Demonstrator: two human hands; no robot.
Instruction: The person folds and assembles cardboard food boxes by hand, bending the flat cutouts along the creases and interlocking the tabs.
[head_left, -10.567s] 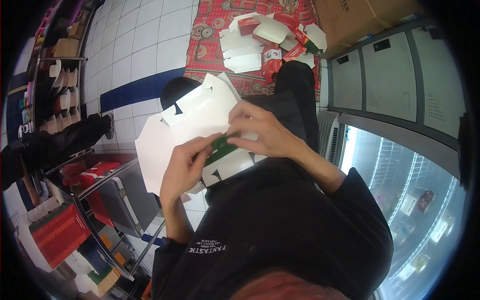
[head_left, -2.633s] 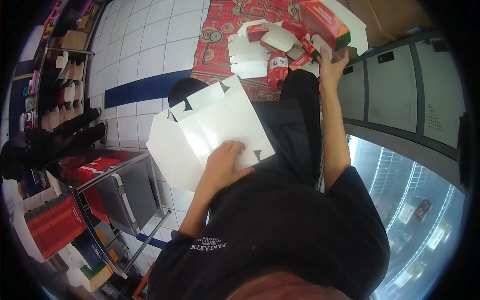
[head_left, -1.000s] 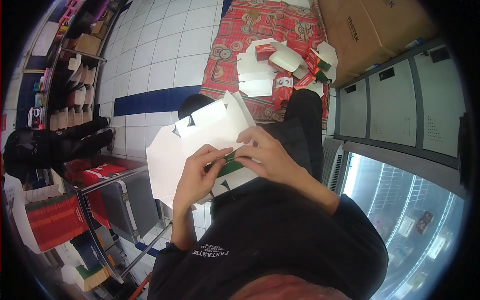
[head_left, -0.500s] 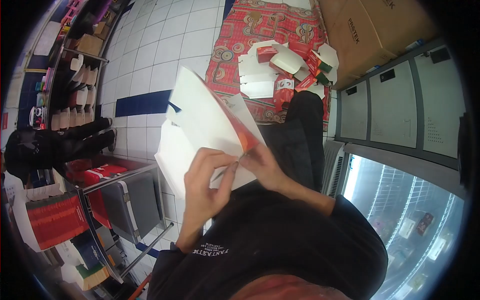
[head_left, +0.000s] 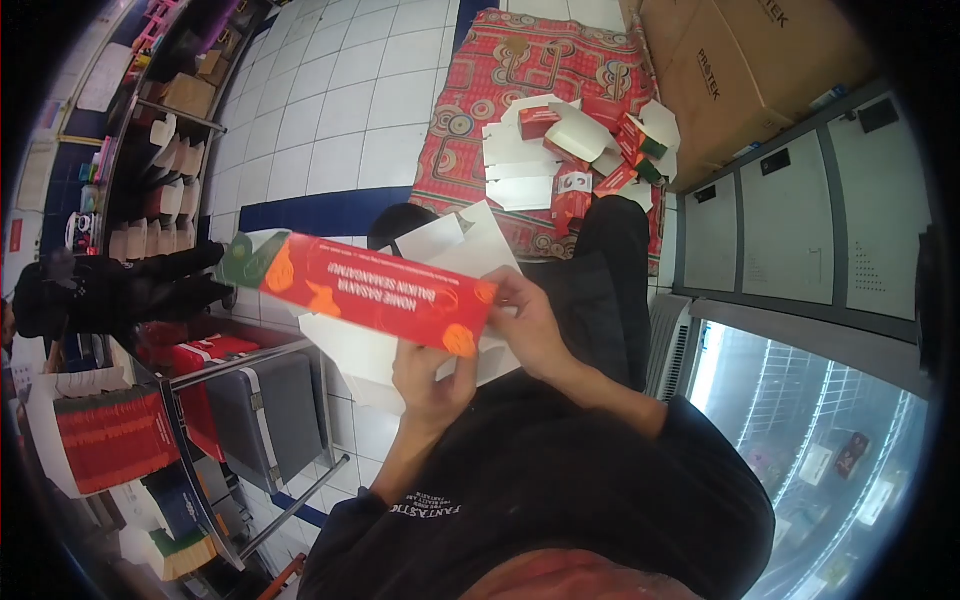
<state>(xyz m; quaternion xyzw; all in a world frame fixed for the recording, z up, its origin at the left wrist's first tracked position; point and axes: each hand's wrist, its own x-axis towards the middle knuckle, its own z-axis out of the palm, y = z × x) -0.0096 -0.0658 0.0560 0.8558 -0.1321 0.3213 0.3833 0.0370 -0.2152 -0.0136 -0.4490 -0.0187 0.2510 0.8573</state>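
A cardboard box blank [head_left: 370, 290] is held up over my lap, its red printed panel with white lettering and orange shapes facing me and a green end to the left. My left hand [head_left: 432, 385] grips its lower edge, fingers partly hidden behind it. At the right end, my right hand [head_left: 525, 325] pinches the corner between thumb and fingers. Beneath lie white flat cardboard pieces [head_left: 350, 370] across my lap. Ahead on a red patterned mat [head_left: 450, 150] lies a pile of red and white boxes [head_left: 580, 140].
To the left, a person in dark clothes [head_left: 100, 290] is near shelves with small boxes. A metal-framed chair [head_left: 260, 410] and a stack of red cartons [head_left: 115, 440] stand closer. On the right are large brown cartons [head_left: 715, 85], grey lockers [head_left: 785, 205] and a lit glass-fronted fridge [head_left: 800, 420].
The box blank has turned from its white inner side to its red printed panel and swung down to the left. Both hands stay on it, and my left hand has shifted slightly lower.
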